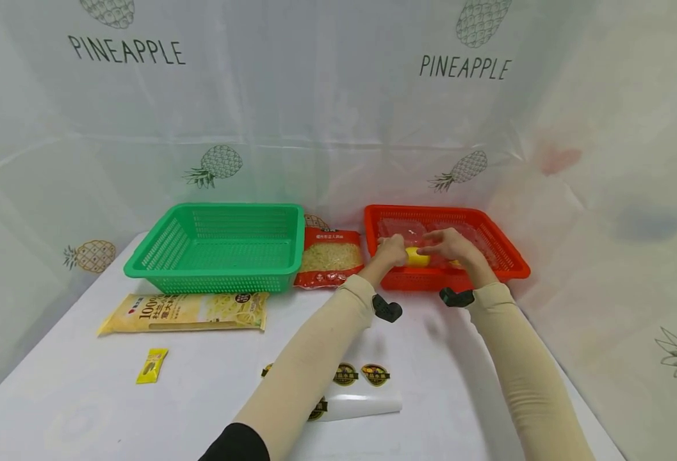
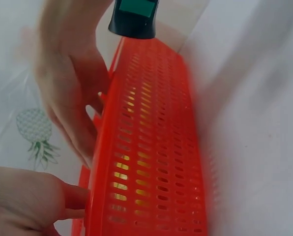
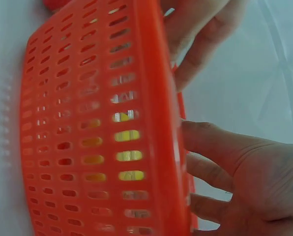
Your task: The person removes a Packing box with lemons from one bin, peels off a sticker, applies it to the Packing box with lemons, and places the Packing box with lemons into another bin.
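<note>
Two bare hands, at one red basket (image 1: 421,280): left hand (image 1: 392,250), fingers bent; right hand (image 1: 458,246), thumb and fingers parted. Tips pass behind the rim in both wrist views; whether either has hold of anything, cannot tell.

One yellow item (image 1: 416,258), inside the basket, between the hands. Clear plastic packaging (image 1: 401,228), just beyond the fingers.

Handling, as judged: light, even pressure from both sides, since thin plastic probably dents; wrists above the wall, fingers free of neighbouring packaging.

Obstructions: front rim, between fingertips and wrists; black wrist mounts (image 1: 387,308), which could knock the wall.

Remaining stock, all left of or nearer than the grip: one red bag (image 1: 331,257), just left of the left hand; one green basket (image 1: 223,282), farther left; one long yellow bag (image 1: 182,315), before it; one small yellow packet (image 1: 152,366), nearer; one sticker sheet (image 1: 367,405), partly under the left forearm.
</note>
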Motion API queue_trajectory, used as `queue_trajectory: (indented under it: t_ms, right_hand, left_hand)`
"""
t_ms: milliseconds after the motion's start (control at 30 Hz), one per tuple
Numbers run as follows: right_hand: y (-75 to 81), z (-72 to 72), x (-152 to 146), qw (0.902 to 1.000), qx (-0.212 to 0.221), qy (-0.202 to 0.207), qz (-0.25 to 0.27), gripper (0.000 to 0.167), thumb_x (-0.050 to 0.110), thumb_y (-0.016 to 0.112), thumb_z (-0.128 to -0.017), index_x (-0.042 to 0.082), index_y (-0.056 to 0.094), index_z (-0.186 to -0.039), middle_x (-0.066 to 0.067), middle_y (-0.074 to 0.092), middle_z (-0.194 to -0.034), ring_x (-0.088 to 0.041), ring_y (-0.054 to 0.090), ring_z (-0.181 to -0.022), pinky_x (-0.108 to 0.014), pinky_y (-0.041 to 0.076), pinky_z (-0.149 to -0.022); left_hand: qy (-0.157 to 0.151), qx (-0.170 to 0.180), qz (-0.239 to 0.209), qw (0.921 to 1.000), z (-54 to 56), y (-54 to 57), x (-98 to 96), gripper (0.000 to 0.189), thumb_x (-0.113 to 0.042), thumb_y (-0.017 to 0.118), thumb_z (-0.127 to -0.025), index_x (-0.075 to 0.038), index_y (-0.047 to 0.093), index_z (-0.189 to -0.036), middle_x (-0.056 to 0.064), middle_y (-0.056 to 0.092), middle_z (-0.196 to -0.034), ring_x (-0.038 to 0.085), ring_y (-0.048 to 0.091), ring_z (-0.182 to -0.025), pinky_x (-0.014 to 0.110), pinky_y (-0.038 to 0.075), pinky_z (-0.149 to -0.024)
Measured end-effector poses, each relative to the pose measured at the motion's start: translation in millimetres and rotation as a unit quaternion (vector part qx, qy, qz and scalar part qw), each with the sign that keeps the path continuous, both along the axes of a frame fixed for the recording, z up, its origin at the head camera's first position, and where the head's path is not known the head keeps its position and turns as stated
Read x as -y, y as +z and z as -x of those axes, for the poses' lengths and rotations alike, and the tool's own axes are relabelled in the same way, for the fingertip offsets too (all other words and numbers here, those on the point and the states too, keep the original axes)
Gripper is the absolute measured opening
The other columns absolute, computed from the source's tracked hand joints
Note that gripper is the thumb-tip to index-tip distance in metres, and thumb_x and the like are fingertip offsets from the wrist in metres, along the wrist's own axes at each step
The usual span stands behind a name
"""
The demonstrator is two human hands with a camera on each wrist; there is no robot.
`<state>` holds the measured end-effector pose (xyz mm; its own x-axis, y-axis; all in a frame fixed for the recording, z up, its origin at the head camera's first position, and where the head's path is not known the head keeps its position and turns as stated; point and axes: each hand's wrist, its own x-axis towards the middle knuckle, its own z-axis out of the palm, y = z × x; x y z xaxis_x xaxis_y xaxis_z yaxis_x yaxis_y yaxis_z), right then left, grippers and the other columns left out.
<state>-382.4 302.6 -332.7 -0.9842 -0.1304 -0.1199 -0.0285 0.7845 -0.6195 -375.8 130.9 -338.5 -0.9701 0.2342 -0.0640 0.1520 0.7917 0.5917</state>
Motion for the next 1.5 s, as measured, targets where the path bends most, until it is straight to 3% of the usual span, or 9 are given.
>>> queue_trajectory:
  t_ms: [167, 267, 567, 800, 900, 1067, 1200, 1367, 1500]
  right_hand:
    - [4.4, 1.1, -1, 1.0, -0.002, 0.001, -0.006, 0.051, 0.028, 0.064, -0.096, 0.004, 0.052, -0.14, -0.023, 0.044, -0.147, -0.037, 0.042, -0.121, -0.05, 0.046, -0.101]
    - [7.0, 2.8, -1, 0.9999, 0.0, -0.008, -0.006, 0.053, 0.029, 0.066, -0.094, 0.006, 0.052, -0.14, -0.022, 0.044, -0.148, -0.04, 0.038, -0.127, -0.056, 0.042, -0.105]
    - [15.2, 0.1, 2, 0.9997, -0.002, -0.019, -0.015, 0.057, 0.034, 0.066, -0.093, 0.008, 0.051, -0.141, -0.022, 0.046, -0.146, -0.039, 0.04, -0.127, -0.053, 0.045, -0.102]
    - [26.2, -6.5, 4, 0.9997, -0.02, -0.01, 0.005, 0.056, 0.033, 0.067, -0.093, 0.007, 0.051, -0.14, -0.021, 0.05, -0.141, -0.034, 0.047, -0.109, -0.048, 0.05, -0.091]
    - [30.4, -10.1, 7, 0.9996, -0.027, 0.0, 0.01, 0.056, 0.033, 0.066, -0.094, 0.005, 0.05, -0.141, -0.021, 0.052, -0.139, -0.038, 0.053, -0.106, -0.047, 0.051, -0.091]
    - [37.1, -16.8, 11, 0.999, -0.04, 0.001, 0.017, 0.059, 0.036, 0.065, -0.094, 0.005, 0.049, -0.141, -0.021, 0.054, -0.138, -0.041, 0.061, -0.108, -0.049, 0.053, -0.095]
    - [41.9, -20.5, 13, 0.9987, -0.045, -0.003, 0.025, 0.061, 0.039, 0.066, -0.093, 0.006, 0.05, -0.141, -0.019, 0.053, -0.14, -0.04, 0.06, -0.112, -0.051, 0.051, -0.099]
    - [46.6, -22.0, 17, 0.9972, -0.061, -0.008, 0.042, 0.061, 0.043, 0.064, -0.093, 0.007, 0.051, -0.14, -0.018, 0.059, -0.131, -0.032, 0.064, -0.101, -0.041, 0.054, -0.093]
    - [47.5, -22.0, 21, 0.9959, -0.063, -0.015, 0.063, 0.061, 0.047, 0.065, -0.092, 0.008, 0.055, -0.138, -0.018, 0.061, -0.128, -0.026, 0.064, -0.095, -0.031, 0.055, -0.086]
  left_hand:
    - [-0.008, -0.001, -0.008, 0.9999, 2.3, 0.8, 4.9, 0.034, -0.011, 0.059, -0.094, -0.006, 0.056, -0.127, 0.01, 0.06, -0.121, 0.029, 0.053, -0.115, 0.035, 0.052, -0.095]
    - [-0.018, -0.012, 0.006, 0.9998, 4.0, 1.6, 7.4, 0.041, -0.015, 0.054, -0.096, -0.007, 0.053, -0.136, 0.008, 0.059, -0.132, 0.03, 0.051, -0.123, 0.038, 0.047, -0.103]
    - [-0.033, -0.006, -0.034, 0.9989, 4.6, 11.4, 16.5, 0.05, -0.021, 0.055, -0.1, -0.01, 0.043, -0.148, 0.005, 0.052, -0.146, 0.027, 0.046, -0.132, 0.04, 0.042, -0.111]
    - [-0.056, 0.002, -0.102, 0.9932, 7.9, 21.9, 32.8, 0.055, -0.021, 0.06, -0.097, -0.01, 0.042, -0.148, 0.008, 0.05, -0.147, 0.026, 0.052, -0.127, 0.039, 0.048, -0.105]
    - [-0.065, 0.046, -0.192, 0.978, 9.9, 21.3, 40.5, 0.057, -0.016, 0.061, -0.096, -0.008, 0.041, -0.149, 0.012, 0.051, -0.144, 0.029, 0.06, -0.115, 0.039, 0.053, -0.098]
    - [-0.06, 0.133, -0.35, 0.9253, 14.7, 19.1, 51.5, 0.06, -0.006, 0.062, -0.094, -0.006, 0.038, -0.149, 0.019, 0.059, -0.127, 0.04, 0.064, -0.111, 0.044, 0.054, -0.095]
    - [-0.05, 0.164, -0.405, 0.898, 17.2, 22.1, 56.8, 0.059, -0.004, 0.061, -0.094, -0.005, 0.04, -0.148, 0.02, 0.061, -0.122, 0.042, 0.062, -0.114, 0.048, 0.053, -0.095]
    - [-0.012, 0.15, -0.456, 0.8771, 18.4, 24.5, 58.9, 0.049, -0.011, 0.062, -0.096, -0.006, 0.049, -0.143, 0.019, 0.06, -0.131, 0.039, 0.062, -0.115, 0.047, 0.055, -0.09]
    - [0.002, 0.146, -0.477, 0.8666, 18.7, 22.4, 65.3, 0.047, -0.014, 0.064, -0.095, -0.007, 0.052, -0.14, 0.013, 0.057, -0.133, 0.036, 0.06, -0.12, 0.047, 0.055, -0.092]
